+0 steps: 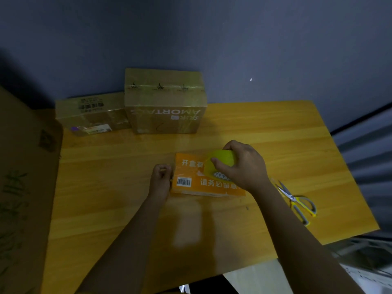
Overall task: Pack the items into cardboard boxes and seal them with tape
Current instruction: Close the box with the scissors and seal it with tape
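Nearest the camera, two bare forearms are reaching forward over the wooden surface (265, 132) toward a small orange box (191, 172) lying flat in the middle of it. The box is closed, printed side up, with white characters and a barcode label near its left end; its long axis is running left to right across the view.

The right hand (241, 164) is hovering over the right half of the box, its fingers (218, 163) curling round a roll of yellowish tape (220, 161) and gripping it, with the roll sitting on or just above the box top. The left hand (160, 177) is sitting at the box's left end, touching it, fingers bunched together as if pinching something small; it may be the free end of the tape, but the view is too dim and blurred to confirm it.

So the box is lying between the two hands, and any strip drawn from the roll would be running along the long axis, from the right hand toward the left. The right hand is the one carrying the roll; the left is the nearer to the end where the strip would be anchored.

Further out, yellow-handled scissors (297, 200) are lying on the surface just right of the right forearm. Two taped brown cardboard boxes, a tall one (165, 102) and a lower one (91, 113), are standing at the far edge, touching each other. A large cardboard sheet (23, 187) is filling the left border.
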### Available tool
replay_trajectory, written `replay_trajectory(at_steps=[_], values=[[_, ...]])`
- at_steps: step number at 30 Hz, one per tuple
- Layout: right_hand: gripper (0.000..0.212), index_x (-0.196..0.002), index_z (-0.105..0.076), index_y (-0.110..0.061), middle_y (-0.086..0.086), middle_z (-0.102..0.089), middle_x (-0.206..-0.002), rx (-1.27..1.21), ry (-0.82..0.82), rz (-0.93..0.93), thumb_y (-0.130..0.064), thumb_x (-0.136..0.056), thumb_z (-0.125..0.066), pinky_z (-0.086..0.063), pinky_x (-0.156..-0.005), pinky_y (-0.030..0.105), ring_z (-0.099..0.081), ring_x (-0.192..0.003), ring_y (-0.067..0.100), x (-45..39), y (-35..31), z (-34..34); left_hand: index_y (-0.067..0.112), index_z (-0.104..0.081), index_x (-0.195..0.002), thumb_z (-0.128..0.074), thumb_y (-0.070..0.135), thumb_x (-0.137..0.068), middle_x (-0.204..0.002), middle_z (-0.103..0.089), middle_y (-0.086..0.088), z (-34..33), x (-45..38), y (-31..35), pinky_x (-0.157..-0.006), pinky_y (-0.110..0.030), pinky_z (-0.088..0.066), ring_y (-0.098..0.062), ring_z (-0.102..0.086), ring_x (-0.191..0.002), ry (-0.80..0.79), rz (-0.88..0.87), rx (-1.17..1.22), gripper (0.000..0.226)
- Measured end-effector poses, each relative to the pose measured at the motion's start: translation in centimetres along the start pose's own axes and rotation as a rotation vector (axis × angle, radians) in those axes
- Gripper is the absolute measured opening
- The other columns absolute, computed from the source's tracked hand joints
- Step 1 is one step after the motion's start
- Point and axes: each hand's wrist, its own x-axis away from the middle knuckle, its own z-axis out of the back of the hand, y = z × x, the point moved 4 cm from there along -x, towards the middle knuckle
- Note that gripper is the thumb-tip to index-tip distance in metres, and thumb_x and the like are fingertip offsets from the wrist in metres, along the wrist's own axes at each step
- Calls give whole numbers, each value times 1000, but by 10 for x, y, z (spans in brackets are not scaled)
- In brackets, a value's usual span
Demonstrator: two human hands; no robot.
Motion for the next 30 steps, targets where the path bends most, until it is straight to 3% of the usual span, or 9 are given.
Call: replay_trajectory(at_steps=[5,7,10,15,18,21,25,27,30], values=[[36,-90,-61,-16,0,-63,-84,20,24,10,-47,-77,-74,-31,-63,26,-58,-84,23,-1,-1,-2,23,-47,-83,-43,15,-101,-97,-55,-9,-2,-15,5,-64,-32,-43,-25,-56,-80,-72,-106,-230,20],[37,-90,-61,-16,0,-64,-84,39,32,16,-48,-77,-74,-31,-62,25,-59,-83,24,-2,-2,-3,17,-53,-99,-46,19,-100,-116,-52,-15,-2,-20,-2,-83,-39,-48,-32,-56,-100,-32,-42,-273,7],[38,-90,-61,-15,1,-64,-83,53,43,31,-48,-76,-74,-33,-62,26,-60,-82,25,-2,-4,-5,20,-39,-140,-40,36,-101,-142,-40,-18,-3,-23,-13,-106,-48,-37,-37,-44,-125,-91,99,-305,42],[38,-91,-59,-14,2,-62,-84,66,3,30,-49,-79,-70,-30,-61,28,-57,-83,26,-6,-4,-6,32,-19,-151,-42,34,-100,-153,-16,-13,7,-13,-18,-110,-41,-25,-36,-22,-137,-177,121,-718,56],[37,-91,-58,-16,-2,-58,-82,48,6,22,-49,-80,-70,-30,-62,27,-56,-83,23,-4,-1,-5,23,-30,-148,-32,36,-103,-148,-34,-7,3,-1,12,-89,-30,-46,-26,-42,-126,-37,76,-274,47],[36,-90,-57,-18,-3,-58,-82,46,9,10,-50,-80,-69,-29,-61,27,-55,-82,21,-2,1,-5,21,-39,-144,-22,56,-99,-109,-55,5,-20,15,37,-62,-26,-53,-11,-60,-91,-123,204,244,58],[37,-90,-57,-17,-3,-57,-81,36,22,5,-50,-80,-69,-29,-60,27,-54,-81,22,-2,-1,-7,7,-58,-124,-14,61,-97,-103,-67,-11,-36,21,44,-65,-31,-56,-25,-67,-89,-323,272,164,75],[37,-90,-55,-18,-5,-52,-78,38,5,10,-51,-81,-68,-29,-60,28,-53,-79,22,-4,-3,-7,4,-55,-128,-12,58,-98,-118,-63,-19,-33,22,46,-72,-35,-54,-31,-64,-97,-407,319,87,76],[35,-88,-49,-23,-7,-49,-77,11,-36,2,-53,-82,-66,-29,-59,28,-51,-78,20,-5,-1,-4,13,-23,-151,-32,34,-105,-157,-21,-15,-17,15,54,-105,-45,-40,-28,-34,-138,-414,76,-198,52]])
